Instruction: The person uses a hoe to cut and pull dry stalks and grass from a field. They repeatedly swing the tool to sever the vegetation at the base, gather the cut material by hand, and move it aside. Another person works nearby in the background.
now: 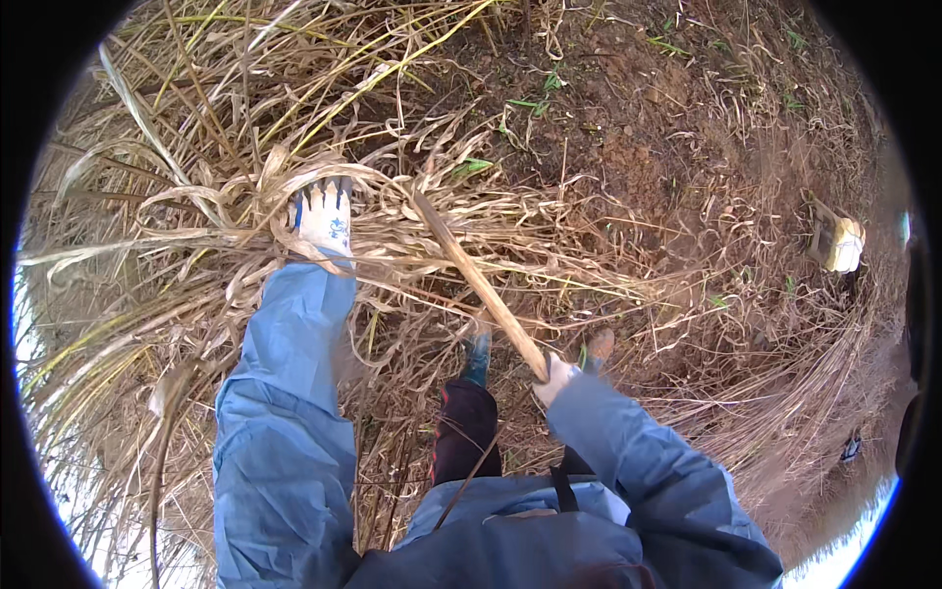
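Note:
My left hand (324, 210), in a white work glove with dark fingertips and blue print, reaches into tall dry grass stalks (243, 199) at the upper left. Dry leaves lie across it, and its fingertips are partly hidden, so its grip is not fully visible. My right hand (553, 379), in a pale glove, is closed around the lower end of a wooden handle (482, 287). The handle slants up to the left over flattened dry stalks. Its far end goes in among the leaves, and any tool head there is hidden.
Bare reddish soil (625, 140) with small green shoots lies at the upper right. A whitish container (846, 244) sits at the far right. My boots (477, 357) stand among dry stems. More cut-looking straw (780, 412) lies at the lower right.

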Demonstrator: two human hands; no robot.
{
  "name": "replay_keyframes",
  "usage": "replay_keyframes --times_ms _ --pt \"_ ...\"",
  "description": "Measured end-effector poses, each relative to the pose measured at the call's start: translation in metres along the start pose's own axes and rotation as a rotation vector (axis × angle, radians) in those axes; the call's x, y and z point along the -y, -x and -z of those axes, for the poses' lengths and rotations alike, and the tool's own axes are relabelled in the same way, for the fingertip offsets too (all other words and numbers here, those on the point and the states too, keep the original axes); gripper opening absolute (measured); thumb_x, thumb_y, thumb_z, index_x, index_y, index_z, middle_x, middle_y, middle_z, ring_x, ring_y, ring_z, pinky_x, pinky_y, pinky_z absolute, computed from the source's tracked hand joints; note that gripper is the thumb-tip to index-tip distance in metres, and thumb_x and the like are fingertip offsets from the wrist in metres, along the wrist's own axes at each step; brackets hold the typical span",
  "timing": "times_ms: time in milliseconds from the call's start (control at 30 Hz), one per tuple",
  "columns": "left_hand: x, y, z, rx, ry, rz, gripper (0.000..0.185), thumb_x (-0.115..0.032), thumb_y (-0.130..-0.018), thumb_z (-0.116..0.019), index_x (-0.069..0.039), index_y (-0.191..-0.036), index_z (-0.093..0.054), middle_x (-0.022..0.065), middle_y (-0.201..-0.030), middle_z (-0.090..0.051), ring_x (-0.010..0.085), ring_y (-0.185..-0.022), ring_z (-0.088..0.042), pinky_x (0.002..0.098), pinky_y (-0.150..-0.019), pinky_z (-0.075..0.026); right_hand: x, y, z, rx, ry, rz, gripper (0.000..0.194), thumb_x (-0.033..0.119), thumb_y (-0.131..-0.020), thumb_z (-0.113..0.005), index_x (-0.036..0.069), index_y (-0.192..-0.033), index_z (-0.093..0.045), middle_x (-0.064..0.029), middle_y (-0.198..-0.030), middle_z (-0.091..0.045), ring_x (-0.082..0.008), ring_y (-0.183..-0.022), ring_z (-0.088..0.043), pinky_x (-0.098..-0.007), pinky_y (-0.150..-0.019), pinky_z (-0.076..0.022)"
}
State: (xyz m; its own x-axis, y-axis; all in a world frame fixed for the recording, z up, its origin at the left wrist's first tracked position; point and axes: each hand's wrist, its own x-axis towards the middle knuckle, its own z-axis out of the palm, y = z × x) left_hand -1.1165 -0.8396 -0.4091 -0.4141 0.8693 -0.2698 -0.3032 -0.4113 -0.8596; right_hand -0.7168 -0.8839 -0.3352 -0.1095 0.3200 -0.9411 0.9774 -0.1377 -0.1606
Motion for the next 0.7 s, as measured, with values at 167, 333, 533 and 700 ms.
replay_keyframes --times_ms 167,333,533,700 --pt "-0.024 -0.001 -0.010 0.167 1.513 -0.518 0.044 -0.035 -0.083 -0.044 -0.009 -0.119 -0.044 0.0154 -0.121 -0.047 0.0282 -0.112 -0.047 0.0384 -0.096 -0.035 -0.026 -0.001 -0.003 -0.114 -0.156 0.244 0.051 0.032 -0.068 -0.068 0.007 -0.109 -0.051 -0.0191 -0.079 -0.062 -0.0311 -0.075 -0.063 -0.0376 -0.066 -0.0488" --pt "-0.037 0.019 -0.009 0.305 1.511 -0.653 0.042 -0.033 -0.083 -0.043 -0.009 -0.118 -0.045 0.0149 -0.120 -0.047 0.0279 -0.111 -0.047 0.0389 -0.095 -0.036 0.015 -0.048 0.051 -0.333 -0.042 0.044 0.041 0.034 -0.073 -0.063 0.009 -0.102 -0.048 -0.0183 -0.082 -0.062 -0.0348 -0.077 -0.061 -0.0402 -0.068 -0.0486" --pt "-0.052 0.035 -0.001 0.355 1.515 -0.637 0.040 -0.032 -0.083 -0.043 -0.009 -0.117 -0.045 0.0144 -0.119 -0.048 0.0275 -0.109 -0.047 0.0395 -0.094 -0.037 0.023 -0.121 0.091 -0.302 0.002 -0.037 0.045 0.028 -0.074 -0.060 0.006 -0.112 -0.049 -0.0198 -0.096 -0.060 -0.0320 -0.084 -0.060 -0.0379 -0.072 -0.0493" --pt "-0.059 0.076 0.014 0.368 1.562 -0.573 0.039 -0.031 -0.084 -0.043 -0.009 -0.116 -0.046 0.0139 -0.118 -0.049 0.0273 -0.108 -0.048 0.0399 -0.093 -0.037 -0.145 0.009 0.033 -0.148 -0.038 -0.460 0.062 0.037 -0.063 -0.071 0.010 -0.114 -0.051 -0.0154 -0.091 -0.063 -0.0282 -0.091 -0.061 -0.0360 -0.080 -0.0477"
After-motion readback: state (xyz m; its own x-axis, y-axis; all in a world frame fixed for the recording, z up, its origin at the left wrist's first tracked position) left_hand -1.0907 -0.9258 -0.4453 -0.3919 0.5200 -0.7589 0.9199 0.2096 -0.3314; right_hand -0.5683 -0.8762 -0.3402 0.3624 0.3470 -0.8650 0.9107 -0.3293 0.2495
